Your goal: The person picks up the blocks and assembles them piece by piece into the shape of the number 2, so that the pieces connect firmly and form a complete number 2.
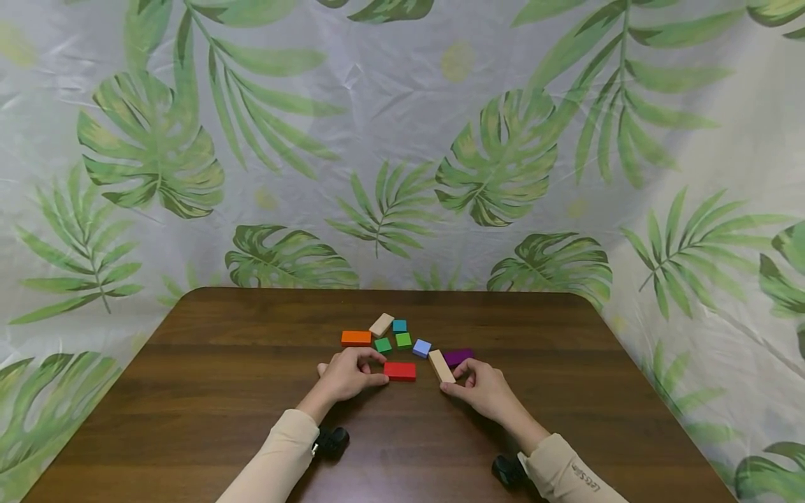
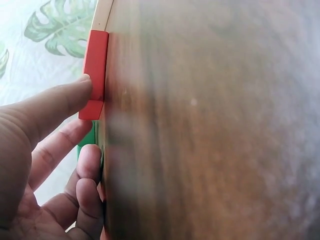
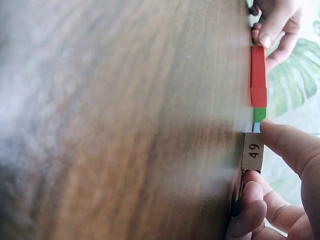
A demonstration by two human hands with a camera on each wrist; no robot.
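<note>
In the head view my left hand point(image 1: 347, 376) has its thumb and index finger at the left end of a red block point(image 1: 400, 372), which lies flat on the table. The left wrist view shows the thumb on the red block point(image 2: 96, 67), the index fingertip by its end and the other fingers curled below. My right hand point(image 1: 487, 392) pinches the near end of a plain wooden block point(image 1: 441, 367), angled on the table. Its end face, marked 49, shows between thumb and index finger in the right wrist view point(image 3: 253, 151). A purple block point(image 1: 458, 358) lies beside it, partly behind the right hand.
Behind the red block lie a dark green block point(image 1: 383, 345), a light green block point(image 1: 403, 341) and a light blue block point(image 1: 422, 348). Farther back are an orange block point(image 1: 356, 339), another plain block point(image 1: 381, 325) and a teal block point(image 1: 399, 325). A leaf-print cloth point(image 1: 402, 140) hangs behind the brown table point(image 1: 251, 328).
</note>
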